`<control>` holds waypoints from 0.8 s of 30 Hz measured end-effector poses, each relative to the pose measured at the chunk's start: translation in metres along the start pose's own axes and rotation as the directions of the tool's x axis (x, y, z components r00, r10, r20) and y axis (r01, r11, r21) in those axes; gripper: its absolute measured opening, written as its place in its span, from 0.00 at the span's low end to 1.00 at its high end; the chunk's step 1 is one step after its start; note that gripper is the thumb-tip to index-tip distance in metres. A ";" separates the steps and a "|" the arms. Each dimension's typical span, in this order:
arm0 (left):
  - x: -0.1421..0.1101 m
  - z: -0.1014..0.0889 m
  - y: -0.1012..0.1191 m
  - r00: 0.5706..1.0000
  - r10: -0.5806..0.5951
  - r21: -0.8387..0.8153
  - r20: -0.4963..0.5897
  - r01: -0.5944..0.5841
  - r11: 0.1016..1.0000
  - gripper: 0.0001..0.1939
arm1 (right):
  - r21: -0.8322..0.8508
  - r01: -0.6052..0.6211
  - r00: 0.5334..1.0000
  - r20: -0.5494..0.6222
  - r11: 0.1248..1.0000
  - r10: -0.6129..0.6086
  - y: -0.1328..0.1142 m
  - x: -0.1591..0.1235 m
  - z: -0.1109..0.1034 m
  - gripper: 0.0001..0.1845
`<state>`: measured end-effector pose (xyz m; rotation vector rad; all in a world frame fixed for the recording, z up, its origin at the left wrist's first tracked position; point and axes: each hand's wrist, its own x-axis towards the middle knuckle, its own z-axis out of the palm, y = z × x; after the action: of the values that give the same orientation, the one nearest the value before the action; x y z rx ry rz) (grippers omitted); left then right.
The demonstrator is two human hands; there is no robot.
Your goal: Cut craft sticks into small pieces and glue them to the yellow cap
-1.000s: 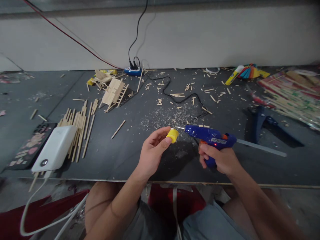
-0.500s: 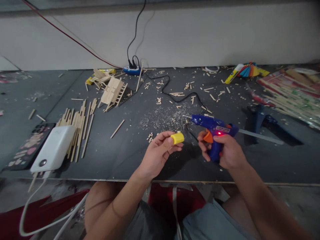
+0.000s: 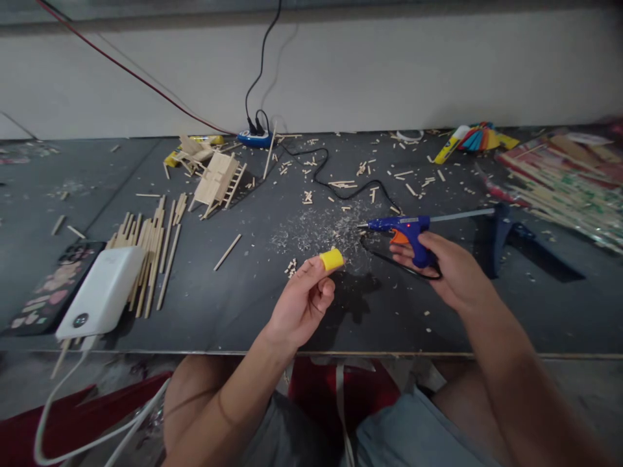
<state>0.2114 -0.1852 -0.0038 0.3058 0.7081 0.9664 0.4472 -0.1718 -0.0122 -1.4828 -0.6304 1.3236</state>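
Note:
My left hand pinches a small yellow cap-like cylinder between thumb and fingers, above the dark table. To its right, my right hand holds a blue glue gun by its handle. The gun's nozzle points left, a red light glows on its body, and the orange trigger faces my fingers. A clear glue stick juts out of its back end. The black cord loops below the handle. Some of my right fingers are hidden behind the gun.
Loose wooden sticks, a white power bank and a phone lie at left. A small wooden model stands behind them. Glue shreds and stick offcuts litter the middle. A dark blue tool and packaged sticks lie right.
The yellow cylinder in my left hand has moved slightly left and up. My right hand has levelled and turned the glue gun, its glue stick swinging upward, and the grip looks looser.

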 end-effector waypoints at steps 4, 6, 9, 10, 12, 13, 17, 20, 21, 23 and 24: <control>0.000 -0.001 0.000 0.999 0.039 0.068 0.004 -0.040 0.997 0.09 | -0.043 0.183 0.964 -0.187 0.982 -0.188 0.002 0.007 -0.012 0.14; -0.001 -0.001 0.000 0.999 0.046 0.094 0.015 -0.047 0.995 0.09 | -0.080 0.424 0.842 -0.333 0.902 -0.425 0.003 0.005 -0.011 0.16; -0.002 -0.001 -0.001 0.998 0.063 0.123 0.013 -0.064 0.990 0.09 | -0.125 0.661 0.657 -0.382 0.740 -0.650 0.007 -0.009 0.002 0.13; -0.002 -0.001 -0.002 0.997 0.071 0.135 0.014 -0.072 0.988 0.10 | -0.121 0.666 0.659 -0.366 0.736 -0.657 0.009 -0.015 0.008 0.11; -0.002 0.000 -0.005 0.996 0.087 0.163 0.022 -0.090 0.983 0.11 | -0.047 0.532 0.827 -0.183 0.845 -0.531 0.014 -0.029 0.022 0.10; -0.002 0.000 -0.006 0.995 0.097 0.179 0.027 -0.100 0.979 0.11 | 0.004 0.424 0.905 -0.041 0.906 -0.423 0.018 -0.036 0.029 0.09; -0.002 0.001 -0.012 0.990 0.134 0.251 0.048 -0.142 0.958 0.12 | 0.155 0.013 0.937 0.344 0.988 -0.067 0.031 -0.053 0.051 0.12; -0.004 0.003 -0.016 0.990 0.130 0.322 0.056 -0.141 0.936 0.12 | 0.235 -0.133 0.885 0.465 0.963 0.009 0.035 -0.057 0.057 0.14; -0.005 0.003 -0.016 0.990 0.126 0.349 0.057 -0.138 0.927 0.13 | 0.252 -0.157 0.876 0.482 0.955 0.016 0.036 -0.058 0.057 0.14; -0.007 0.005 -0.017 0.991 0.121 0.401 0.058 -0.134 0.906 0.13 | 0.276 -0.184 0.866 0.500 0.943 0.023 0.035 -0.059 0.057 0.13; -0.008 0.005 -0.018 0.991 0.120 0.424 0.058 -0.133 0.896 0.13 | 0.281 -0.197 0.861 0.508 0.939 0.029 0.035 -0.059 0.056 0.13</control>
<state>0.2233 -0.2009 -0.0062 0.7608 0.8796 0.9203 0.3713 -0.2171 -0.0131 -0.9175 -0.6129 1.8337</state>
